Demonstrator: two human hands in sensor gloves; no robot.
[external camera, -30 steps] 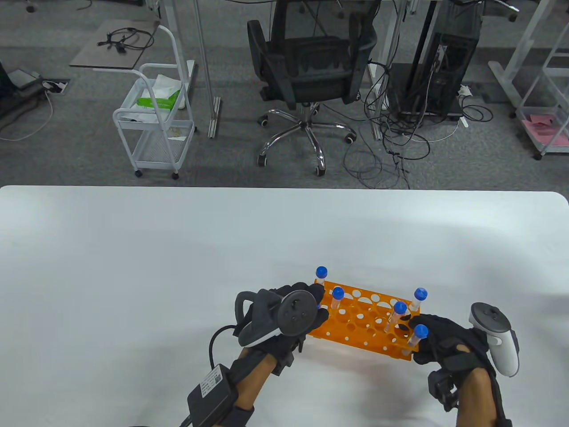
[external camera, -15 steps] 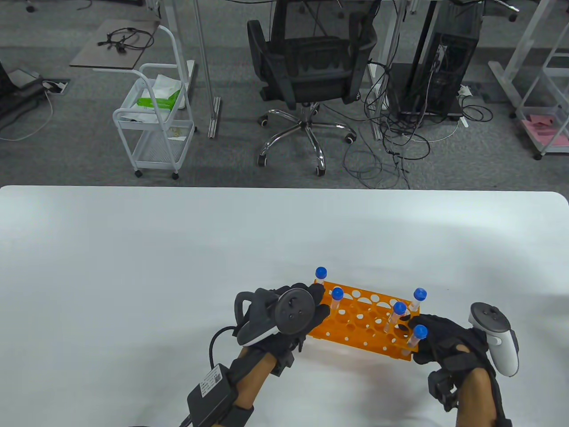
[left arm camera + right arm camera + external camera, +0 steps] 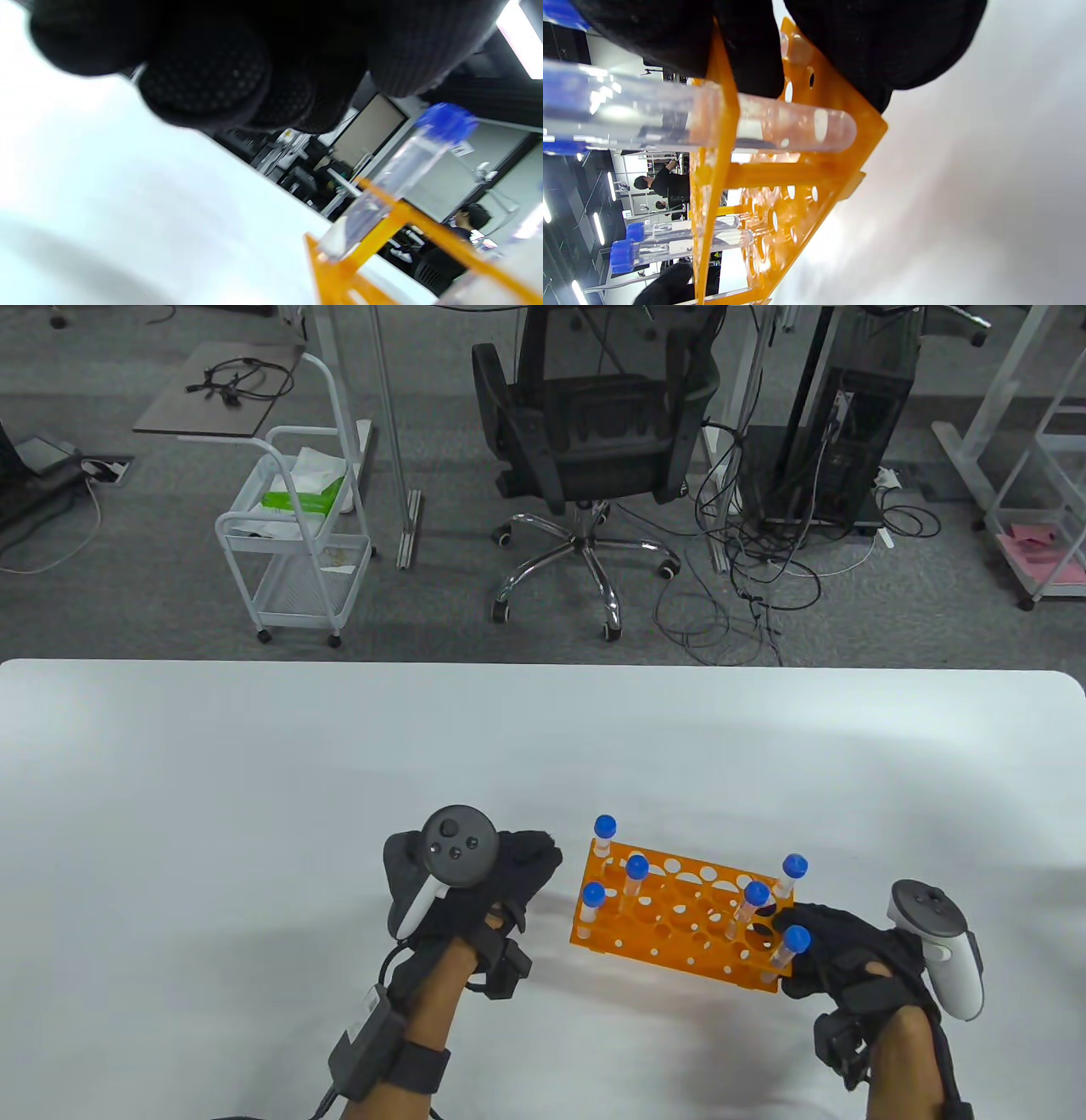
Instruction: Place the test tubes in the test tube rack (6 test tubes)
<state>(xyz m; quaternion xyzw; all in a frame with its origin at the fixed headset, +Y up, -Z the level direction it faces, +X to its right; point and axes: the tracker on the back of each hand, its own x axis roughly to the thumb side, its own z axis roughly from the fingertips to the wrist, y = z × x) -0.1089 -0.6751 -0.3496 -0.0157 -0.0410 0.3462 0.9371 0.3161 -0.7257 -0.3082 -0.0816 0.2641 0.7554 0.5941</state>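
An orange test tube rack (image 3: 679,929) stands on the white table (image 3: 254,814). Several clear tubes with blue caps stand in it: three at its left end (image 3: 593,893) and three at its right end (image 3: 756,893). My right hand (image 3: 789,954) grips the rack's right near corner, with a tube (image 3: 796,938) just beside the fingers. The right wrist view shows my fingers (image 3: 746,51) on the rack's top plate (image 3: 717,127) beside a seated tube (image 3: 780,123). My left hand (image 3: 543,857) is left of the rack, apart from it and holding nothing. The left wrist view shows its fingertips (image 3: 203,72) and a corner tube (image 3: 394,178).
The table's far edge (image 3: 543,666) gives onto the floor, where an office chair (image 3: 585,432) and a white trolley (image 3: 297,534) stand. Bare tabletop lies left of and beyond the rack.
My left hand let go of a tube at the rack's left end and drew back to the left. That tube now stands in the near left hole. The right hand kept its grip.
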